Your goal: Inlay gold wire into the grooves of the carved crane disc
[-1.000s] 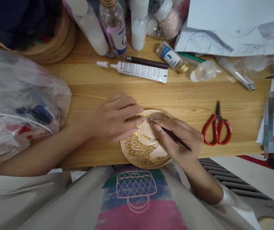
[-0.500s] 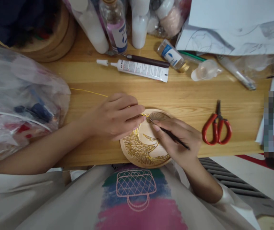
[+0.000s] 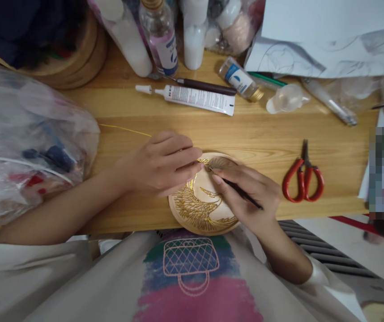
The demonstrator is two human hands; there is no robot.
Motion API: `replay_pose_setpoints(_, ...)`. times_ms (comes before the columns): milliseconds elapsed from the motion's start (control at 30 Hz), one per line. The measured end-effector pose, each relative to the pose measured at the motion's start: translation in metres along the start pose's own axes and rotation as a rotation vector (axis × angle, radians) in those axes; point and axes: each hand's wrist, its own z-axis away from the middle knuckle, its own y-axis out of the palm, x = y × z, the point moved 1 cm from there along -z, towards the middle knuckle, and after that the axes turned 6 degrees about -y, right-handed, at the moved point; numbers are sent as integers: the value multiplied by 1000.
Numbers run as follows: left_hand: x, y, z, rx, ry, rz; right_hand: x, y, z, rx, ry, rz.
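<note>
A round wooden plate (image 3: 198,180) lies at the table's front edge, with a bird design outlined in gold wire on its face. Over its upper left part, my left hand (image 3: 165,163) is closed in a pinch on a thin gold wire (image 3: 125,128), whose tail runs left across the table. My right hand (image 3: 250,192) grips a slim dark tool (image 3: 242,192) like a pen. Its fine metal tip meets the plate's upper part, close to my left fingertips. My fingers hide some of the design.
Red-handled pliers (image 3: 303,179) lie to the right. Behind the plate are a white glue tube (image 3: 198,99), a dark-handled tool (image 3: 208,86) and a small bottle (image 3: 239,79). A plastic bag (image 3: 27,134) sits at left, sketch sheets (image 3: 292,53) at back right.
Both hands stay almost in place over the plate. The right hand and its dark tool have shifted very slightly left.
</note>
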Motion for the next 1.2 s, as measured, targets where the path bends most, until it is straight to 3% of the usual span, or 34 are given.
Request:
replay_pose_setpoints(600,0,2,-1,-19,5,47,0,1,1,-57,60,-19)
replay_pose_setpoints(1000,-2,18,7,-144,-57,122,0,1,-1,-34,50,-15)
replay_pose_setpoints(1200,-4,17,5,-159,-63,109,0,1,-1,-25,66,-40)
